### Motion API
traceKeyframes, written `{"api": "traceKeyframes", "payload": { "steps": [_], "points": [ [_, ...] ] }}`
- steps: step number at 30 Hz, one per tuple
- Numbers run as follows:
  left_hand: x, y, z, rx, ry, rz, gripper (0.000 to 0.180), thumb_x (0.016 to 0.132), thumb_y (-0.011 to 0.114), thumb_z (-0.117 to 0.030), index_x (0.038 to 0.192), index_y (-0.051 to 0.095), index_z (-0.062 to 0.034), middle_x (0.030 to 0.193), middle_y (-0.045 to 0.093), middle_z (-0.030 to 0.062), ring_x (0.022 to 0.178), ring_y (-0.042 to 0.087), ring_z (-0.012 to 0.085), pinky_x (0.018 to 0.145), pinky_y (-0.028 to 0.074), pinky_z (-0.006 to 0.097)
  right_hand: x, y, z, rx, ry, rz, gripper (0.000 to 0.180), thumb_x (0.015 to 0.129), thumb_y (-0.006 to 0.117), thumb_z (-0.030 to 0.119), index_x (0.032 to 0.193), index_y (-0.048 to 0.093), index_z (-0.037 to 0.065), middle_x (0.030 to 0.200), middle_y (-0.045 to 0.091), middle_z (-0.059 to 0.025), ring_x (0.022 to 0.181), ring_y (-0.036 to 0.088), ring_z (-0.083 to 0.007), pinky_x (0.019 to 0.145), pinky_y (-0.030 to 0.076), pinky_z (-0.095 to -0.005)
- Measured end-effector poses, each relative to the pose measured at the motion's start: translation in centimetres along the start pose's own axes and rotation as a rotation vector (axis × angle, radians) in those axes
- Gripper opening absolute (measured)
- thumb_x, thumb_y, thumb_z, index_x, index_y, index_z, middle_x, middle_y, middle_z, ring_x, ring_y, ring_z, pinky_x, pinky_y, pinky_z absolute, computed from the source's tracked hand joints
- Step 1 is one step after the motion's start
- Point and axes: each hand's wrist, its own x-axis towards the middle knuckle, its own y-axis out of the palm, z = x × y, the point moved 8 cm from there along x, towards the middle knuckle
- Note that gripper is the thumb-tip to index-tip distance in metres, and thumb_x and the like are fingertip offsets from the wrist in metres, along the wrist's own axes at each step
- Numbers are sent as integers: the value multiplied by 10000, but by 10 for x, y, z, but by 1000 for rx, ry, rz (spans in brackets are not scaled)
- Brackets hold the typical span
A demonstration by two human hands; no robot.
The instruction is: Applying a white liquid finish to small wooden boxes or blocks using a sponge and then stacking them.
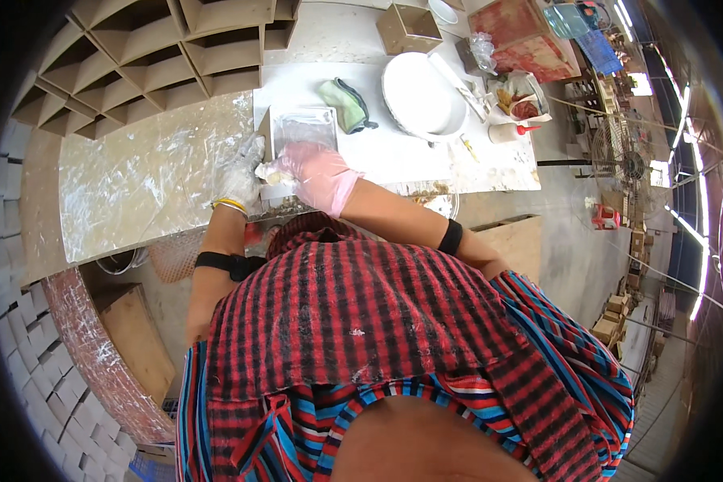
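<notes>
A small, open box with a greyish inside lies on the white work sheet at the table's front edge. My left hand, in a clear whitish plastic glove, grips the box at its left side. In a pink plastic glove, my right hand is closed at the box's near side, around a crumpled whitish wad. The wad's kind cannot be made out, and the glove hides most of the fingers. Just beyond the box lies a green cloth with a dark edge.
A large white basin stands right of the cloth, near a bottle with a red nozzle. Stacked brown open boxes fill the far left. Another open box stands at the back, and a red-stained block at the far right.
</notes>
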Motion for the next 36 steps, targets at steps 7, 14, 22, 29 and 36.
{"api": "traceKeyframes", "payload": {
  "steps": [7,14,22,29,36],
  "points": [
    [1,10,13,-778,-171,-83,379,894,554,-188,1230,488,-26,1189,539,80,1065,517,192,902,447,364,-35,-26,-49,64,327,196,274,785,556,142,1050,616,104,1085,563,-165,1031,532,-309,896,433,-371],
    [-7,3,-7,-262,86,-30,501,878,574,-262,1287,429,-11,1276,483,103,1139,460,194,966,367,311,14,-20,-15,-185,51,70,297,737,557,80,1029,602,53,1079,583,-176,1012,552,-322,863,445,-387],
    [-10,-4,-7,-1,138,-67,479,899,535,-285,1273,445,2,1261,495,129,1137,464,193,952,370,301,19,-23,1,81,-39,40,401,684,546,41,1066,613,139,1085,574,-153,964,563,-344,841,456,-386],
    [5,13,28,-673,-176,-26,554,872,570,-344,1288,434,-3,1293,471,110,1161,447,185,965,354,289,6,-9,-3,-232,81,404,446,665,534,3,1070,625,163,1051,578,-152,975,557,-328,868,447,-358],
    [7,10,32,-674,-152,-21,573,871,576,-342,1321,400,-32,1288,465,109,1151,445,177,961,361,289,37,-43,-39,125,160,-214,325,735,539,48,1057,571,70,977,599,-158,923,584,-306,812,469,-348]
  ]
}}
